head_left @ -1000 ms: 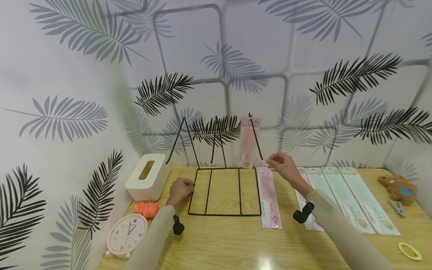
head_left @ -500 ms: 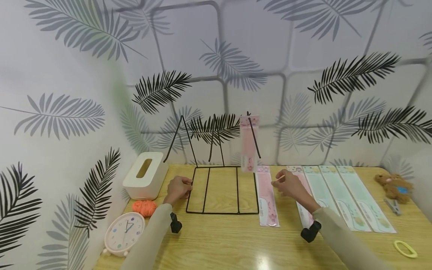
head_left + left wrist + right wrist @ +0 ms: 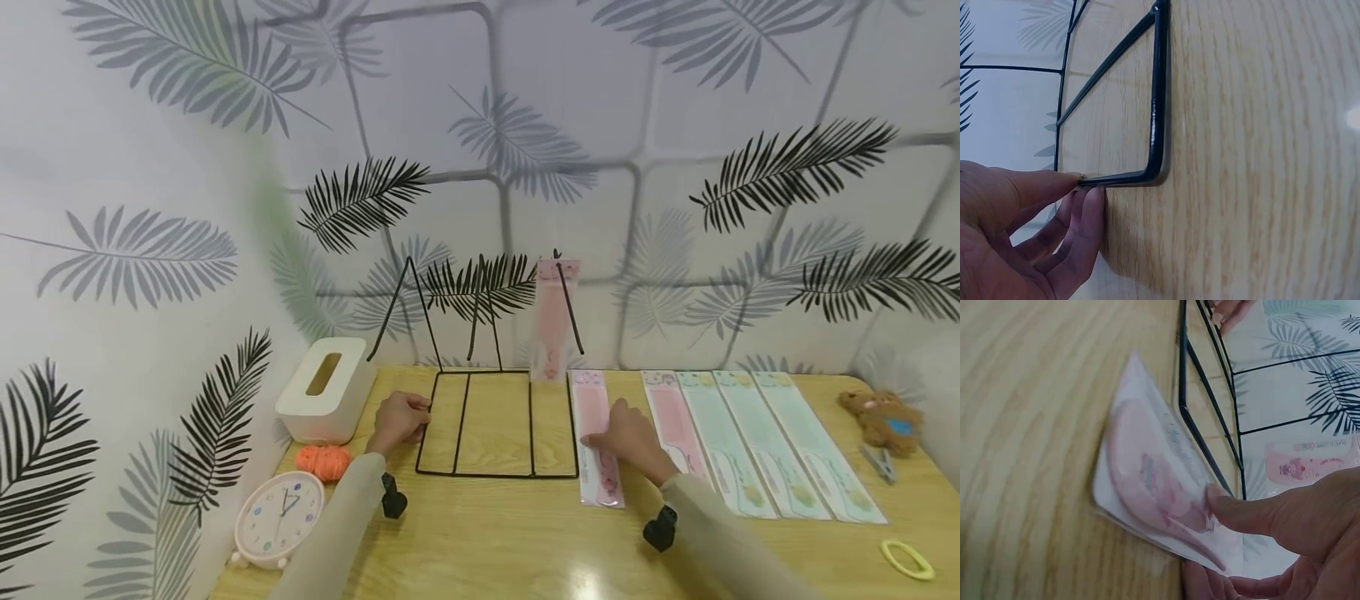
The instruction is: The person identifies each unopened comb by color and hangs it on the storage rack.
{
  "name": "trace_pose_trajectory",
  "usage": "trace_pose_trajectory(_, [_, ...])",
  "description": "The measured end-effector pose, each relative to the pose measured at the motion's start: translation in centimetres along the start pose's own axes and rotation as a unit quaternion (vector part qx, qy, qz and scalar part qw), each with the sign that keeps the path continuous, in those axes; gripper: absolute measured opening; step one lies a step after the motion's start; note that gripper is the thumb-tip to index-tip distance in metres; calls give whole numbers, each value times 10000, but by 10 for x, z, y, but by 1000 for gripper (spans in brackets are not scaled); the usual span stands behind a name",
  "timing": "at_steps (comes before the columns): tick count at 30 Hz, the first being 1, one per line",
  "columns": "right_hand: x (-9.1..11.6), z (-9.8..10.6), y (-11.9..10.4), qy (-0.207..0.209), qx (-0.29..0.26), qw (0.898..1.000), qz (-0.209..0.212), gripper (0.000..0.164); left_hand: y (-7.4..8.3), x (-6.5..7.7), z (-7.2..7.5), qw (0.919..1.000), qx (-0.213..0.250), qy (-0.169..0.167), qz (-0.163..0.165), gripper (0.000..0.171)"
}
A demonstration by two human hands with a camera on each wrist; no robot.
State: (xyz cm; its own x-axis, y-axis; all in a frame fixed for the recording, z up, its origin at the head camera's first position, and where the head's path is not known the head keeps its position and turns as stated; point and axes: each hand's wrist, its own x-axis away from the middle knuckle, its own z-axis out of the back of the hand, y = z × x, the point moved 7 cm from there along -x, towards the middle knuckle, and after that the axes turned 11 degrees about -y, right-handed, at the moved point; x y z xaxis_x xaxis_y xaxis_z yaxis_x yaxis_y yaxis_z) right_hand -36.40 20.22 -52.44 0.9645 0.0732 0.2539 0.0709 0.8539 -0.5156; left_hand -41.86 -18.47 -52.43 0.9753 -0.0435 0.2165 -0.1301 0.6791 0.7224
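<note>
A black wire display rack (image 3: 495, 476) stands on the wooden table, its upright hooks rising at the back. On the rack's left side wire, my left hand (image 3: 401, 419) pinches between thumb and fingers, as the left wrist view shows (image 3: 1007, 231). A pink comb in a clear packet (image 3: 592, 400) lies just right of the rack. My right hand (image 3: 628, 435) grips this packet at its edge; in the right wrist view the thumb presses on top of the packaged comb (image 3: 1147, 469) with fingers curled below. Another pink packaged comb (image 3: 551, 312) hangs from the right hook.
Further right lie a pink packet (image 3: 671, 408) and several green packets (image 3: 780, 433) in a row. A toy bear (image 3: 885, 421), a grey clip (image 3: 879, 463) and a yellow ring (image 3: 907, 558) are beyond. At left are a tissue box (image 3: 330, 387), orange yarn (image 3: 322, 461) and a clock (image 3: 277, 517).
My right hand has come down from near the hanging packet's hook to the packet on the table and taken hold of it. My left hand stays on the rack.
</note>
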Motion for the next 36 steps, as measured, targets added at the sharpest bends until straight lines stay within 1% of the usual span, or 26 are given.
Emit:
trace_pose_trajectory(2, [0,-1,0,-62,12,10000,-34,65,0,1,-1,10000,-27,-9,42,24])
trace_pose_trajectory(5, [-1,1,1,-121,-81,9999,44,53,0,1,-2,10000,45,-34,38,25])
trace_pose_trajectory(9, [-1,6,3,-340,-364,9986,148,43,2,2,-4,9998,150,-98,19,26])
trace_pose_trajectory(14, [2,23,11,-608,-750,9950,272,34,2,2,-5,9998,160,-97,97,26])
trace_pose_trajectory(15, [3,28,13,-659,-907,9932,306,32,2,2,-5,9997,196,-88,102,26])
trace_pose_trajectory(17, [6,37,16,-800,-1349,9868,410,26,2,2,-5,9995,279,-91,102,26])
trace_pose_trajectory(19, [8,46,19,-934,-1798,9775,582,22,2,1,-6,9993,350,-96,84,26])
trace_pose_trajectory(21, [10,54,22,-958,-2333,9645,779,26,2,1,-7,9992,388,-116,48,26])
trace_pose_trajectory(24, [14,66,25,-788,-2859,9487,1099,37,1,0,-7,9991,407,-123,82,26])
trace_pose_trajectory(26, [16,73,29,-584,-3054,9424,1233,48,1,0,-7,9991,399,-114,107,26])
trace_pose_trajectory(31, [22,85,40,-147,-3404,9287,1462,58,3,0,-6,9992,367,-92,103,26])
trace_pose_trajectory(34, [32,91,45,-27,-3454,9191,1897,53,5,1,-7,9993,328,-148,74,26])
trace_pose_trajectory(36, [38,94,46,-26,-3450,9117,2233,44,5,-1,-7,9993,325,-164,114,26])
